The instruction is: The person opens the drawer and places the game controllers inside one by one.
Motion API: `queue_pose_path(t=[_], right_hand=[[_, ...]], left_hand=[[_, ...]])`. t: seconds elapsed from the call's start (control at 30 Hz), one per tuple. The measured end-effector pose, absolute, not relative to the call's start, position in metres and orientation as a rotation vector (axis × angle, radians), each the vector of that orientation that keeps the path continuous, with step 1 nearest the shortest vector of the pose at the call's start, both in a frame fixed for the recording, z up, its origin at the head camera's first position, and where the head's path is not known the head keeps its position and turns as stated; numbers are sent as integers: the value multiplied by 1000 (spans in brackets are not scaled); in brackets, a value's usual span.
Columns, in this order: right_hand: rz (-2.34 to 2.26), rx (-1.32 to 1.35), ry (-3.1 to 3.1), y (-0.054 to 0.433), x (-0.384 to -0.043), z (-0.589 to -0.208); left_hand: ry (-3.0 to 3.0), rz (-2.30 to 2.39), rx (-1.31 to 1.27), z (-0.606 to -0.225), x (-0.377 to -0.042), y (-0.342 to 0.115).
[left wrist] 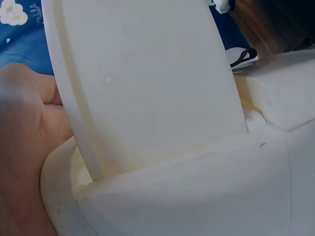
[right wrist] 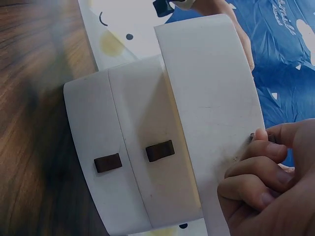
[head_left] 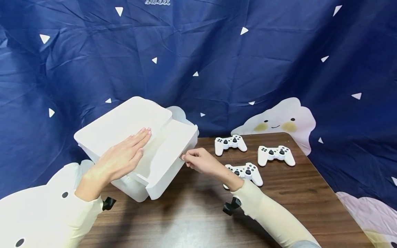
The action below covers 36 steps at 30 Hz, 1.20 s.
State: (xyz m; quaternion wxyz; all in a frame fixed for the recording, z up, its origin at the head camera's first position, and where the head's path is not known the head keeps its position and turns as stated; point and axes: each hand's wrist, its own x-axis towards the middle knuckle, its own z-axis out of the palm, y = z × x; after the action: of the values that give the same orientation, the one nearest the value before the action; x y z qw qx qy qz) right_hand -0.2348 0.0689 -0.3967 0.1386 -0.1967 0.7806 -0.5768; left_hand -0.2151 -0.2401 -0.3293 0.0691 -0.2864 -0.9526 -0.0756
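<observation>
Though smooth, a boxy white drawer [right wrist: 211, 98].

three controllers [head_left: 276, 152] lie on the table [head_left: 297, 196], right of the drawer unit [head_left: 122, 125].

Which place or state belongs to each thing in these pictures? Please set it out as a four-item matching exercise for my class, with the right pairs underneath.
Things
1. Left hand
2. Rightmost controller
3. Top drawer
4. Right hand

Places and states
A. Pulled out, with its inside showing from above
B. Pinching at the front of a drawer
C. Laid out straight over the top of the white drawer box
D. Lying on the brown wooden table

Right pairs
1-C, 2-D, 3-A, 4-B
</observation>
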Motion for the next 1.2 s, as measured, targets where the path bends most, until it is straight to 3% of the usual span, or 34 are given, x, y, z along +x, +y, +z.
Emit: queue_pose_path(t=[0.77, 1.2], right_hand=[[-1580, -626, 2264, 94, -225, -401], [-1536, -729, 2291, 181, -241, -407]], left_hand=[[-2874, -230, -840, -329, -215, -246], [-2883, -228, -836, -330, -216, -241]])
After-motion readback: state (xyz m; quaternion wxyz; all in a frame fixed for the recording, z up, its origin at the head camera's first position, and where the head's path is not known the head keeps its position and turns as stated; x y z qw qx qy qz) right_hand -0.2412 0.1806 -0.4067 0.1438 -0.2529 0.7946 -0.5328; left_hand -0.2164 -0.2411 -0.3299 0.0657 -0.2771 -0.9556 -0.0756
